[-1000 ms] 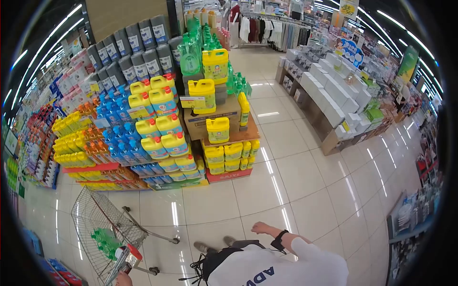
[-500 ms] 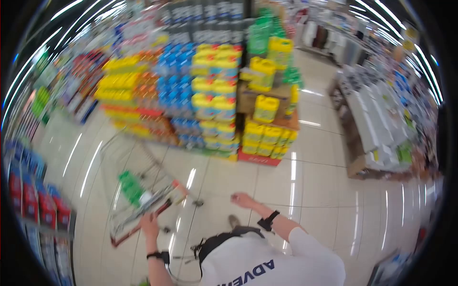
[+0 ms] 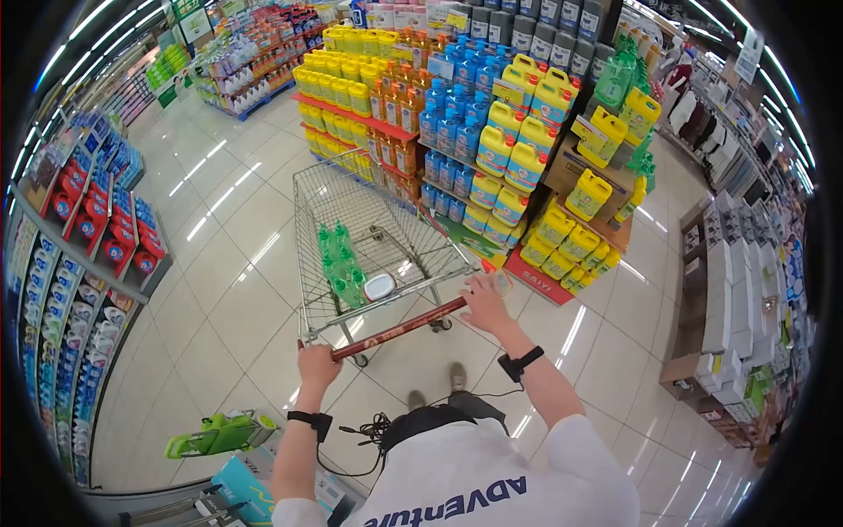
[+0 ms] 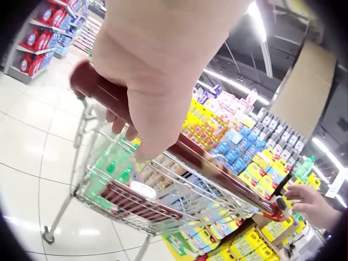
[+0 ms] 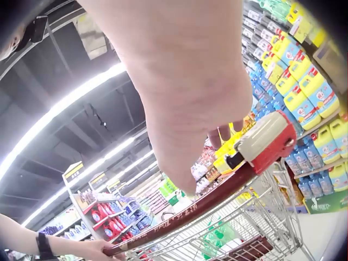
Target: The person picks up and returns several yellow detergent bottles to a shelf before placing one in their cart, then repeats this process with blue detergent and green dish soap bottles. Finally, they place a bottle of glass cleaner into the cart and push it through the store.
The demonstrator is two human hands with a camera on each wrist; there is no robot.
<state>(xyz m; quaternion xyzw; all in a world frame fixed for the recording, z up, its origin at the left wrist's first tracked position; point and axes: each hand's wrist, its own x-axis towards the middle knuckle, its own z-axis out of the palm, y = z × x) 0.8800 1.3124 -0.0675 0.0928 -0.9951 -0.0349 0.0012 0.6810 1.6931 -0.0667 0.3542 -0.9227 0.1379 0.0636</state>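
Observation:
A wire shopping cart (image 3: 386,211) stands in front of the person, its dark red handle (image 3: 399,329) running across the near side. The left hand (image 3: 318,364) grips the handle's left end; in the left wrist view its thumb and fingers wrap round the bar. Over the right end of the bar is the right hand (image 3: 486,303), its fingers loosely spread in the left wrist view. Beside that hand, a red and pale grey fitting (image 5: 269,141) caps the bar. Inside the cart sit several green plastic bottles (image 3: 341,263) and a white-topped tub (image 3: 379,287).
Stacked yellow jugs (image 3: 509,158), blue bottles (image 3: 457,114) and orange bottles (image 3: 399,110) form a display just beyond the cart. Shelves with red bottles (image 3: 97,220) line the left. White boxes (image 3: 720,272) stand on the right. A green folded item (image 3: 211,436) is at lower left.
The view has swung left. The cart has turned and now stands squarely before the person. The right hand has come from beside the body to the handle's right end; the left stays on the handle.

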